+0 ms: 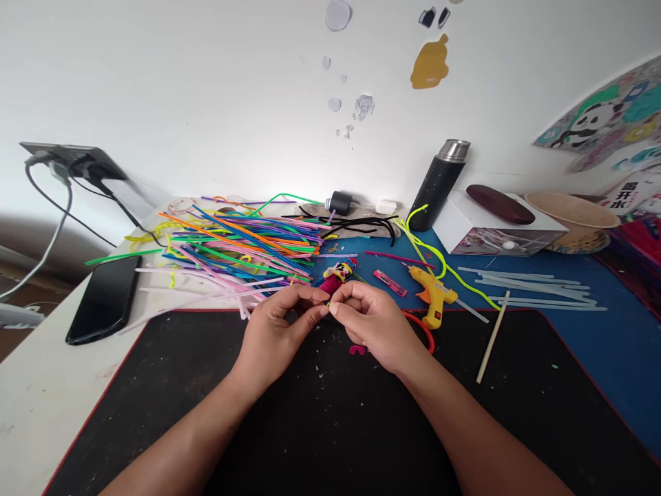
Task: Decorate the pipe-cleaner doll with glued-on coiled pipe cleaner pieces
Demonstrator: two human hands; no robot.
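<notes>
My left hand [276,327] and my right hand [374,324] meet fingertip to fingertip above the back edge of the black mat [330,427]. Both are closed in a pinch. A tiny yellowish bit [329,303] shows between the fingertips, too small to name. Just behind them lies a small fuzzy figure [337,273] with a magenta body and a yellow, black and white head. A little magenta cut-out piece [357,350] rests on the mat below my right hand. The curled fingers of my right hand are partly hidden.
Coloured pipe cleaners [248,241] are heaped at the back left, near a black phone [105,300]. A yellow glue gun [434,296], clear glue sticks [537,289], a wooden stick [492,337], a pink packet [390,282] and a black thermos [438,186] stand or lie right.
</notes>
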